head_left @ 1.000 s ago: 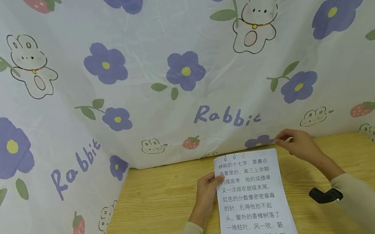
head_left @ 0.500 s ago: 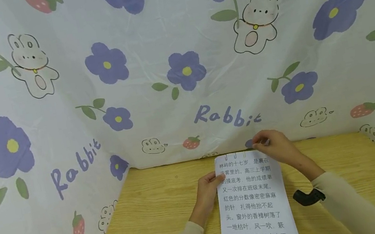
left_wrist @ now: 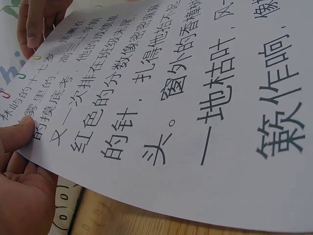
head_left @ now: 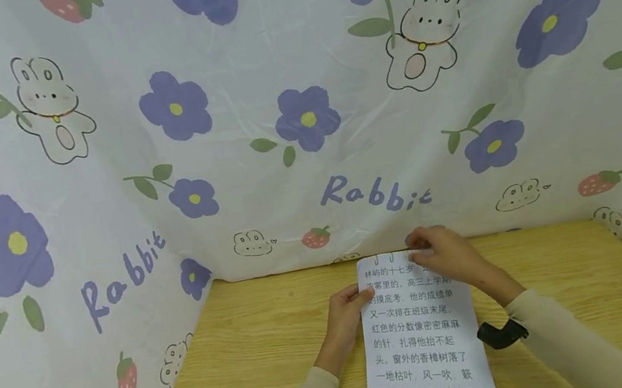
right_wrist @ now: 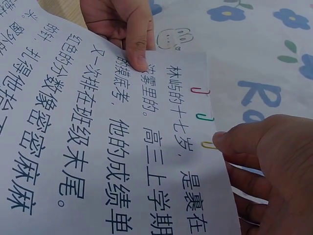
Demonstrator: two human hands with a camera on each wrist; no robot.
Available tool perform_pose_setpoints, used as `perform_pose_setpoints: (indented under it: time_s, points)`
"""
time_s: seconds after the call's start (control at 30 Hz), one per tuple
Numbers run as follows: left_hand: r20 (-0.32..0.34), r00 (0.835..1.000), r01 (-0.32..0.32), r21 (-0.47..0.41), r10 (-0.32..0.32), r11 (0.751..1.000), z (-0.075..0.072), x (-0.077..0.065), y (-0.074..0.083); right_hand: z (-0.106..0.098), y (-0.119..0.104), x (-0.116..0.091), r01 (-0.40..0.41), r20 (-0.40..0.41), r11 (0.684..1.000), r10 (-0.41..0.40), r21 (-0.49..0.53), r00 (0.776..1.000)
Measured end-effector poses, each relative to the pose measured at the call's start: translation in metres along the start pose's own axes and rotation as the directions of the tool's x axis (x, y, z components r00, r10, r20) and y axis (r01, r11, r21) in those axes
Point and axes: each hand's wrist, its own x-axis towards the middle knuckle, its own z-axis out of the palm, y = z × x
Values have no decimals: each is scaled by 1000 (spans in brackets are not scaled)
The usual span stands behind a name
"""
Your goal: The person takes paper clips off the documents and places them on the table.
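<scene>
A stack of white paper (head_left: 415,334) with large printed Chinese characters is held up above the table. My left hand (head_left: 345,318) grips its upper left edge, thumb on the print and fingers behind. Three paper clips sit along the top edge: red (right_wrist: 200,91), green (right_wrist: 205,118) and yellow (right_wrist: 208,145). At the yellow clip, my right hand (head_left: 448,257) pinches the outer end, with the thumb in front and the other fingers behind the paper. In the head view the right fingers partly cover this clip. How many sheets there are cannot be told.
The wood-grain table (head_left: 262,346) extends to both sides of the paper. Behind and to the left hangs a white cloth (head_left: 258,175) printed with rabbits, purple flowers and strawberries. Each wrist wears a black strap (head_left: 501,334).
My right hand has moved left from beside the paper's upper right corner to the yellow paper clip. The left hand keeps its grip, and the paper has hardly shifted.
</scene>
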Motion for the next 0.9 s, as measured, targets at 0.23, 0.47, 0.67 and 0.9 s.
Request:
perform_pose_setpoints:
  time_s: [0.23,0.47,0.67,0.9]
  points:
    - [4,1000,7,-9,-6,1000,1,0,0,5,-4,-3,3,-1,1000,-3,-17,1000]
    - [0,1000,2,-13,-2,1000,1,0,2,10,-5,-2,-2,-18,1000,2,-29,1000]
    - [-11,1000,1,-7,-1,1000,3,0,2,14,-5,-1,-17,-27,999,16,-50,1000]
    - [-11,1000,-5,1,5,1000,4,0,3,15,-7,-3,-28,-45,998,26,-60,999]
